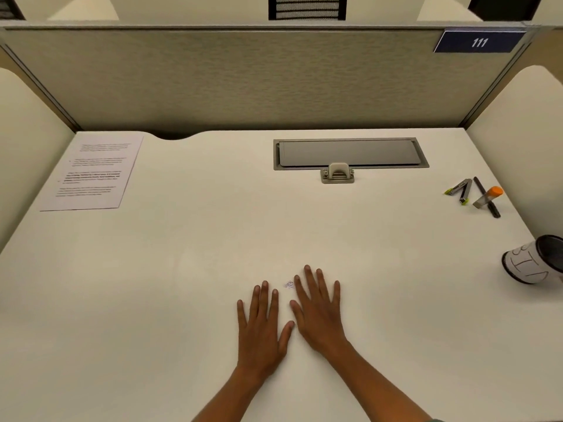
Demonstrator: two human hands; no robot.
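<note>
Left hand and right hand flat on desk — fingers straight, thumbs seemingly touching.

Office or study cubicle, white desk walled by grey fabric partitions, number plate reading 111, cable hatch in the desktop, printed sheet, stationery, tipped cup, mesh chair beyond the partition.
</note>
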